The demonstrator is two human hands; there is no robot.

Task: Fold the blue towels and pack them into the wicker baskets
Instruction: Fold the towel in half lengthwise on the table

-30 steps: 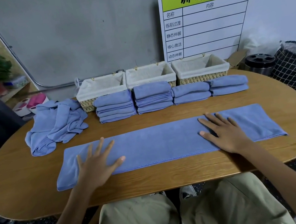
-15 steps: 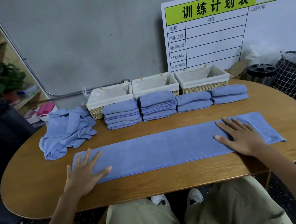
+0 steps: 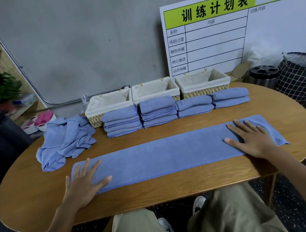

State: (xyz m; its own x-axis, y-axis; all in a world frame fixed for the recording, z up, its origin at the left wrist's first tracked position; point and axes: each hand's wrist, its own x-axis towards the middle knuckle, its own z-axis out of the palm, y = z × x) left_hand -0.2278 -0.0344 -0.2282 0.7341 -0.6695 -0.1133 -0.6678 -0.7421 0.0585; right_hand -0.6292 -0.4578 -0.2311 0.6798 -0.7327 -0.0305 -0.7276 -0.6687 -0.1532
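Item: blue towel, folded into a long strip, lower centre of frame on the wooden surface; long axis left-right. Left hand and right hand, flat with fingers spread, have slid outward to its ends: smoothing done, end-fold likely next.

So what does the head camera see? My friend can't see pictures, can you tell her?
A person's left hand and right hand press flat on the ends of a long blue towel on a wooden table. Behind it sit folded towel stacks, a crumpled towel pile and three empty wicker baskets.
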